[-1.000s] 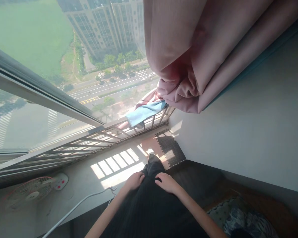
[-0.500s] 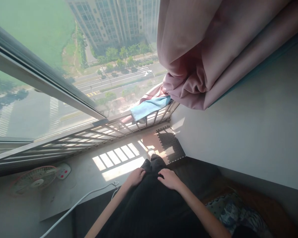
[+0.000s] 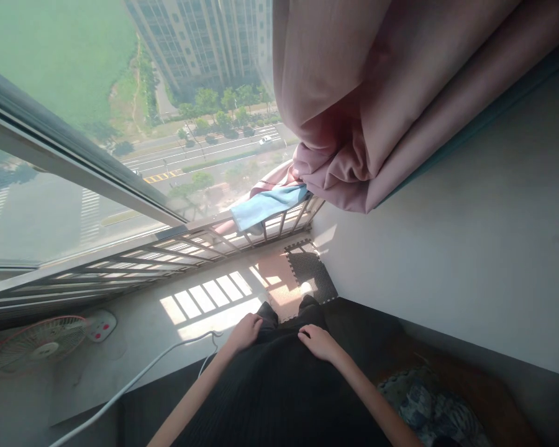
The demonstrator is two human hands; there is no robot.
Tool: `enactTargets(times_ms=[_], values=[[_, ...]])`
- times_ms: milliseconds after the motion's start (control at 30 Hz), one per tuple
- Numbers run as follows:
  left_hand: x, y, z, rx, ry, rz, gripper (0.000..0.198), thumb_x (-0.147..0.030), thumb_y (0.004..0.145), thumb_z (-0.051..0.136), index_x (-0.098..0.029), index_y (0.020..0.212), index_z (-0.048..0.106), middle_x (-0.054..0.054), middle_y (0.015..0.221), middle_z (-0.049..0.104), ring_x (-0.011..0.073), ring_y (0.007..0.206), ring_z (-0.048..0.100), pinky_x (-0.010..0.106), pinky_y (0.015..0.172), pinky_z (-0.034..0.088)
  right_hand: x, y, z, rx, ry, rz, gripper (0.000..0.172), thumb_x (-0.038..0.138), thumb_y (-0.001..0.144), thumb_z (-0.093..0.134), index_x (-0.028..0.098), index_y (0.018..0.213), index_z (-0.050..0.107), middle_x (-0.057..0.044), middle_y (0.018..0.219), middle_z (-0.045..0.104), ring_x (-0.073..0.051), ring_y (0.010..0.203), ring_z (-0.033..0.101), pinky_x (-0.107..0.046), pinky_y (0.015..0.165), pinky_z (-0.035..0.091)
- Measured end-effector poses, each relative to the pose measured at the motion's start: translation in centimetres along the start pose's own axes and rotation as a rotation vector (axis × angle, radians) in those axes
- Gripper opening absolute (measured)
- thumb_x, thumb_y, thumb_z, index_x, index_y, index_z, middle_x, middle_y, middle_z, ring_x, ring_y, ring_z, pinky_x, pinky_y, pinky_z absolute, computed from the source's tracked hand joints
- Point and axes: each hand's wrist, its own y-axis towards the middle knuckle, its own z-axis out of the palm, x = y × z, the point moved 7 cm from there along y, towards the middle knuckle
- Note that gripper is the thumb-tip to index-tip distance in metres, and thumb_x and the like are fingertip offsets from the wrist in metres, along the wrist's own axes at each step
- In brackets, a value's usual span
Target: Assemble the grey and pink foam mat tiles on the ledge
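Note:
Below me, my left hand (image 3: pixel 245 332) lies against the black clothing (image 3: pixel 270 385) at the front of my body. Its fingers are loosely bent, and no object shows in it. On the other side my right hand (image 3: pixel 317 343) rests on the same dark cloth, thumb and fingers slightly apart, also without an object. Between and beyond the hands, my legs show in black trousers (image 3: pixel 313 310). A light-coloured shoe or foot (image 3: pixel 306 288) is on the foam mats (image 3: pixel 314 273).
A slatted railing (image 3: pixel 200 245) runs under the window, with blue cloth (image 3: pixel 268 205) draped over it. A bunched pink curtain (image 3: pixel 335 112) hangs at right beside the wall (image 3: pixel 447 261). A fan (image 3: pixel 44 351) lies left near a white cable (image 3: pixel 144 372). Patterned fabric (image 3: pixel 428 397) lies low right.
The railing, curtain and fan have shifted left in view. My feet are farther apart, with one now on the dark mat. Both hands keep nearly the same pose.

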Motion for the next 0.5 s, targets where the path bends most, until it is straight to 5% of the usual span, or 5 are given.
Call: enactTargets(times_ms=[233,500], values=[[-1.5,0.6,1.4,0.014,-0.017,0.013,0.043,-0.034,0.110,0.036,-0.017,0.116,0.076,0.017,0.128,0.076,0.0289,0.123,0.068,0.037,0.108,0.049,-1.2,0.4,-1.8,-0.038,0.070,-0.013,0.044,0.040,0.108,0.046,0.020,0.127,0.080,-0.014,0.138,0.078,-0.028,0.130,0.071,-0.036,0.111,0.049],[0.1,-1.0,2.3,0.052,-0.009,0.044,0.047,-0.040,0.108,0.036,-0.016,0.121,0.075,0.016,0.130,0.075,0.0287,0.122,0.068,0.038,0.107,0.050,2.3,-0.2,-2.4,-0.151,-0.020,-0.058,0.043,0.042,0.106,0.052,0.019,0.130,0.079,-0.013,0.140,0.077,-0.029,0.132,0.069,-0.038,0.115,0.046]])
